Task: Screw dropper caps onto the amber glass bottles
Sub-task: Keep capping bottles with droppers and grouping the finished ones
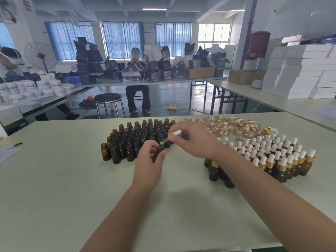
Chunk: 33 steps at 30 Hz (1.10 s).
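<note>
My left hand point(149, 159) grips one open amber glass bottle point(158, 151), tilted, just in front of a cluster of several uncapped amber bottles point(134, 139). My right hand point(195, 140) pinches a dropper cap point(171, 135) with a gold collar and white bulb; its glass pipette points down-left at the bottle's mouth, a little above it. Loose dropper caps point(234, 125) lie in a heap at the far right of the table. Capped bottles point(272, 155) stand in a group at the right, partly hidden by my right forearm.
The white table point(63, 179) has bare surface in front of and to the left of my arms. A paper sheet point(7, 154) lies at the left edge. Beyond the table are a stool point(108, 99), a seated person point(137, 82) and stacked boxes point(300, 70).
</note>
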### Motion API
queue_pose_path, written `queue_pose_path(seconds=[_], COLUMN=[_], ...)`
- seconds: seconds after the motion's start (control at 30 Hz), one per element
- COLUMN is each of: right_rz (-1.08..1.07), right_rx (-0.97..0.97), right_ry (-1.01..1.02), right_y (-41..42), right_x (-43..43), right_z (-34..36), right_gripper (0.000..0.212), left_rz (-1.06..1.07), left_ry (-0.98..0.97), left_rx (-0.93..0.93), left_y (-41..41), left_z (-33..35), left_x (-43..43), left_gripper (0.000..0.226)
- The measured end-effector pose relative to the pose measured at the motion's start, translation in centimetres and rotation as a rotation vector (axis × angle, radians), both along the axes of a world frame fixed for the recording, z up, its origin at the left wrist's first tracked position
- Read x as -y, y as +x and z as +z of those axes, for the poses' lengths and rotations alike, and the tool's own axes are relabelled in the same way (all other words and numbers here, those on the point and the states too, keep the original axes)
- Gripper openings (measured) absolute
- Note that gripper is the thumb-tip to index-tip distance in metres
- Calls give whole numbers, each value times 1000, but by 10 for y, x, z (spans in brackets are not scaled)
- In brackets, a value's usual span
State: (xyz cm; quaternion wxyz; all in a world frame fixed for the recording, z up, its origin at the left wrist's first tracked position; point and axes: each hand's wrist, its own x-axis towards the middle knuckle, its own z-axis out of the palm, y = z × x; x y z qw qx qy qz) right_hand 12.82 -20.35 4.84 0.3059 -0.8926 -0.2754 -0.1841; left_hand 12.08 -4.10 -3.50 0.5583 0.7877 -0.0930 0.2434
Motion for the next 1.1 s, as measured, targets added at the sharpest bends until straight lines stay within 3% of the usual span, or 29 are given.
queue_pose_path(seconds=[0.33, 0.47, 0.73, 1.1], right_rz=[11, -33, -88, -102], right_rx=[-41, -54, -66, -98], right_ry=[106, 199, 250, 304], right_y=[-2, -1, 1, 4], right_x=[-14, -21, -22, -17], right_z=[-35, -48, -65, -81], right_gripper=[13, 15, 19, 7], left_rz=[40, 36, 74, 62], left_ry=[102, 150, 228, 348], left_rx=[31, 45, -34, -41], left_y=[2, 3, 6, 4], left_z=[-3, -5, -6, -7], left_x=[-1, -2, -3, -3], left_gripper=[32, 20, 20, 18])
